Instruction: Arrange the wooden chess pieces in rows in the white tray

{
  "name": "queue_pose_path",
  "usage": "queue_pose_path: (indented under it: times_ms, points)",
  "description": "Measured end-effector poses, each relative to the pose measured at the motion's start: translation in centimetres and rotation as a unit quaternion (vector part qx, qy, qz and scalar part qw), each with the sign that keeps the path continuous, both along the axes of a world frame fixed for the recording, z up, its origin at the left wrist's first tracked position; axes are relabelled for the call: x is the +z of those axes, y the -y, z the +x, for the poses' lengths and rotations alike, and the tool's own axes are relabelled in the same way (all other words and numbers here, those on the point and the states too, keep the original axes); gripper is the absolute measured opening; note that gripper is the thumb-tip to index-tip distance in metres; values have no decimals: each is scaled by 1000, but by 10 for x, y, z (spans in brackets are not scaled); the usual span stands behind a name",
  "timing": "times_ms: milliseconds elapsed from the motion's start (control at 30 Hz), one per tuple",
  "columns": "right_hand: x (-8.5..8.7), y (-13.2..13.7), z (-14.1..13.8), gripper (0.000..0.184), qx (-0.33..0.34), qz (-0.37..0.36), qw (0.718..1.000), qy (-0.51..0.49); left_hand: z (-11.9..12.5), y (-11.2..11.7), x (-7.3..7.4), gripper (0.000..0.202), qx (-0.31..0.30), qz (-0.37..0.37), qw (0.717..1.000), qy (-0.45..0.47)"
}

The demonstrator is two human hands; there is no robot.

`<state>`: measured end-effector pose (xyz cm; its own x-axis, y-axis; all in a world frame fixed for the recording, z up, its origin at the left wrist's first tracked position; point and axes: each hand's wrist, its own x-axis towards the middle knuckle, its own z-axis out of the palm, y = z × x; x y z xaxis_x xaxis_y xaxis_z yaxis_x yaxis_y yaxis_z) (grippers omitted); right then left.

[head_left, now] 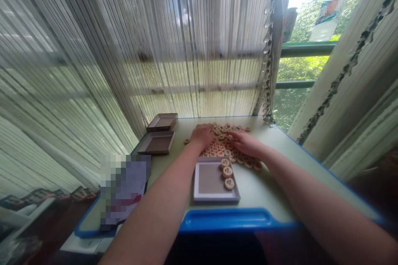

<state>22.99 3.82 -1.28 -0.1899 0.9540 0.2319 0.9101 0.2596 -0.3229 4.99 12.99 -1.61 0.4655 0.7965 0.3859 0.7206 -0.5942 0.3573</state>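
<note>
A spread pile of round wooden Chinese chess pieces (222,148), marked in red or black, covers the far middle of the table. On the pile's left side rests my left hand (203,134), its fingers reaching over the pieces and partly hidden. My right hand (247,144) lies across the pile's right side with fingers stretched out and apart. Neither hand visibly holds a piece. Close in front of the pile stands a shallow white box tray (196,180). Three chess pieces (228,172) with black characters form a row along its right side.
Two more shallow boxes, a nearer one (170,143) and a stack-like farther one (162,121), sit at the table's left edge. A blurred-out tablet-like object (127,192) leans at front left. The table (267,198) has a blue rim. String curtains (199,49) hang behind.
</note>
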Motion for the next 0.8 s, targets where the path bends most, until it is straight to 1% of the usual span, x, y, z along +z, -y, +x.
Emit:
queue_pose_path:
  times_ms: [33,100,167,233,333,367,400,433,467,500,567,633,667,700,733,800]
  points:
    - [0,0,0,50,-3,-2,1000,-3,-1,-3,-1,38,10,-29,999,44]
    - [-2,0,0,49,-7,-7,1000,0,-1,-8,-2,38,24,-110,983,148]
    - [-3,-1,0,49,-1,-17,1000,8,-1,-13,-2,41,31,-186,950,250]
    - [-3,0,-1,48,14,-23,1000,10,-1,-16,2,43,17,-238,909,343]
    - [-2,2,-5,46,24,-18,1000,3,-4,-17,7,44,-7,-274,844,460]
    - [-2,3,-6,46,19,-16,1000,2,-5,-18,8,43,-4,-272,834,479]
    - [-1,4,-7,45,13,-15,1000,1,-7,-18,9,41,3,-268,830,489]
    - [-1,4,-8,45,4,-13,1000,2,-9,-18,9,39,15,-261,832,489]
    - [-1,4,-8,45,-5,-8,1000,4,-11,-18,9,37,33,-249,840,481]
    - [-1,4,-7,44,-13,-1,1000,8,-13,-18,9,35,58,-229,853,465]
    - [-1,3,-5,42,-25,21,999,19,-17,-17,10,33,122,-156,888,416]
    - [-2,1,-2,38,-34,43,998,34,-21,-15,12,37,171,-82,911,367]
    - [-1,1,-1,37,-38,50,997,42,-21,-13,13,38,176,-60,919,348]
    - [-1,1,0,35,-41,53,996,51,-22,-12,14,39,167,-50,927,332]
    - [0,1,1,34,-48,54,996,59,-21,-10,16,37,146,-51,936,317]
    - [5,4,1,31,-66,47,994,70,-19,-5,17,32,83,-72,956,271]
